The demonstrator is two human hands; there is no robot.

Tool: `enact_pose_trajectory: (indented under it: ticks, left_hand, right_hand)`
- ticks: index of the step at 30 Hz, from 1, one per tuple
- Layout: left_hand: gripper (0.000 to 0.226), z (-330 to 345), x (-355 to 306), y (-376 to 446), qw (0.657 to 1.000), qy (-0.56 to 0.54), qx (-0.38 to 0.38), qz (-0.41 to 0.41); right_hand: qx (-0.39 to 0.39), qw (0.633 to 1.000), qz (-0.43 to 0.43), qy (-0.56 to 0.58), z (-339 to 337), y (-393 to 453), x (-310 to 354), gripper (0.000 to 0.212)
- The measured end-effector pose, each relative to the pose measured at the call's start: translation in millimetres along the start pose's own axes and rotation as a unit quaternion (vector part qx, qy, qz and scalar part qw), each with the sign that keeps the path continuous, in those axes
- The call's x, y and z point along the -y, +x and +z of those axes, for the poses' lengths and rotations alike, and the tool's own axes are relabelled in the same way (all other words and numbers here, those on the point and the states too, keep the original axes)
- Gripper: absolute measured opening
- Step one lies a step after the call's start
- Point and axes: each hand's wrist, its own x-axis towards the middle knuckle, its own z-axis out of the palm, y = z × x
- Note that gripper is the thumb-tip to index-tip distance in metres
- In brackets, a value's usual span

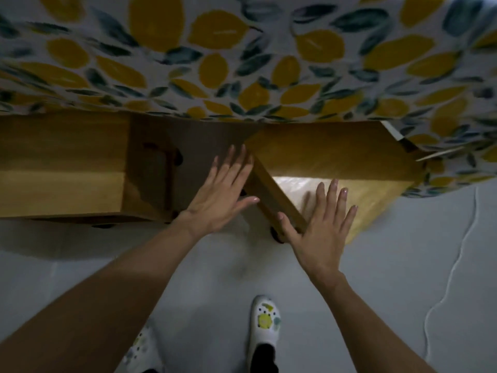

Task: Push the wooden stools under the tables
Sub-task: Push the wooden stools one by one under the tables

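Two wooden stools stand side by side, partly under a table covered by a lemon-print cloth (242, 63). The left stool (61, 162) reaches the picture's left edge. The right stool (336, 154) sits skewed, its near corner sticking out toward me. My left hand (226, 195) lies flat with fingers spread against the right stool's left side, in the gap between the two stools. My right hand (320, 227) rests flat with fingers spread on the right stool's near corner and top. Neither hand grips anything.
The pale floor (403, 265) stretches toward me. A thin white cable (454, 265) snakes over it at the right. My two feet in white patterned shoes (265, 324) stand just behind the stools. The cloth's hem hangs over the stools' far parts.
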Motion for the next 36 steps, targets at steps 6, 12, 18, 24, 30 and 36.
enact_pose_trajectory:
  ticks: [6, 12, 18, 24, 30, 36]
  left_hand:
    - [0.087, 9, -32, 68, 0.996, 0.055, 0.053, 0.043]
    - [0.088, 12, -28, 77, 0.993, 0.085, 0.059, 0.064]
    - [0.088, 12, -31, 75, 0.995, 0.066, 0.054, 0.059]
    - [0.084, 14, -32, 72, 0.996, 0.057, 0.044, 0.050]
    - [0.083, 17, -44, 73, 0.999, 0.042, 0.018, 0.010]
    - [0.084, 32, -83, 72, 0.994, 0.053, -0.006, -0.096]
  right_hand:
    - [0.031, 0.999, -0.016, -0.009, 14, 15, -46, 0.098]
    - [0.021, 0.998, -0.035, -0.045, 23, 17, -52, 0.095]
    - [0.032, 0.997, -0.033, -0.063, 24, 16, -52, 0.095]
    - [0.038, 0.997, -0.045, -0.055, 22, 18, -55, 0.094]
    - [0.055, 0.992, -0.103, -0.050, 17, 38, -76, 0.091]
    - [0.077, 0.973, -0.209, -0.053, 6, 75, -121, 0.090]
